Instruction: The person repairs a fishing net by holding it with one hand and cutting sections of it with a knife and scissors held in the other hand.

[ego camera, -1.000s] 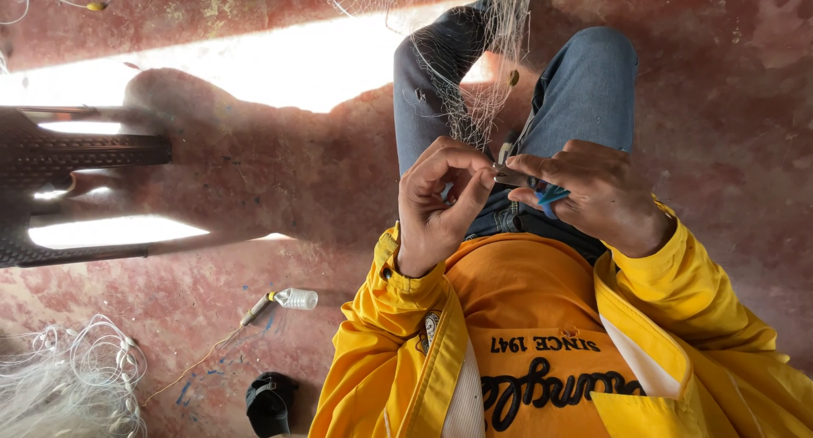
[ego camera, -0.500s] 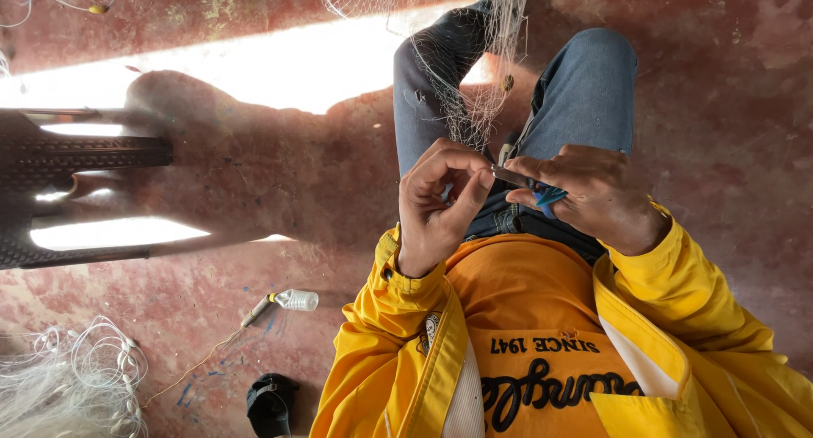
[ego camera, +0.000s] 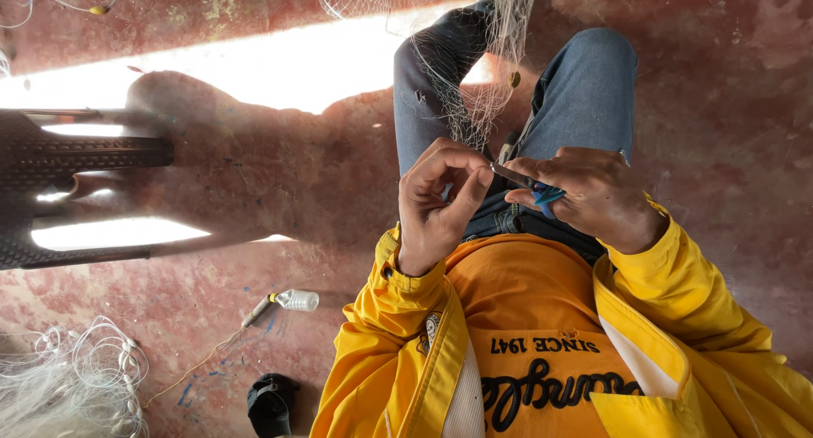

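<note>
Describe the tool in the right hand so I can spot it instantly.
Start at the blue-jeaned knees draped with pale fishing net. Just below, the right hand holds a slim netting needle: dark metal tip, blue handle, the only blue-handled item between the hands.

Hard daylight blows out a band across the upper centre of the floor (ego camera: 254,66) and patches at left, a soft-edged shadow lies between them, the rest is evenly lit and sharp, slight softness at frame corners.
</note>
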